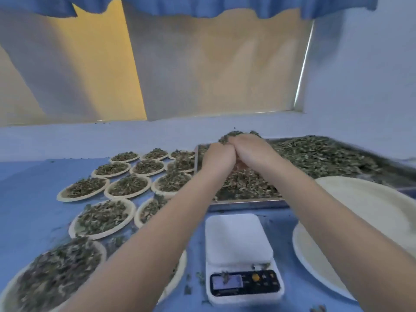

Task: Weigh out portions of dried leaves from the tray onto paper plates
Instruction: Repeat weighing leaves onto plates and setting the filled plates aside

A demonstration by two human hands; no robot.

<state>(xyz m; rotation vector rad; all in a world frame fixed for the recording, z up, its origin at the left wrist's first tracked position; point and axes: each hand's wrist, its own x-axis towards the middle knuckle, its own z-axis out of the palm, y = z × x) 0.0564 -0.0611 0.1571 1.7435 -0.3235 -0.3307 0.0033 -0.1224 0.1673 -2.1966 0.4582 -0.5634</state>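
Hands together above metal tray [247,202]: left hand [217,157] and right hand [252,149] cupped side by side, grasping a heap of dried leaves [234,135]. Filled paper plates [128,186] on counter [33,199], left; scale [238,239] bare; stacked unfilled plates [371,206], right.

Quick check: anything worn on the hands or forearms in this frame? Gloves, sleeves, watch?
Nothing worn. The left hand and right hand are bare, without gloves, and no rings are discernible. Both forearms are uncovered along their whole visible length: no sleeves, watch or bands.
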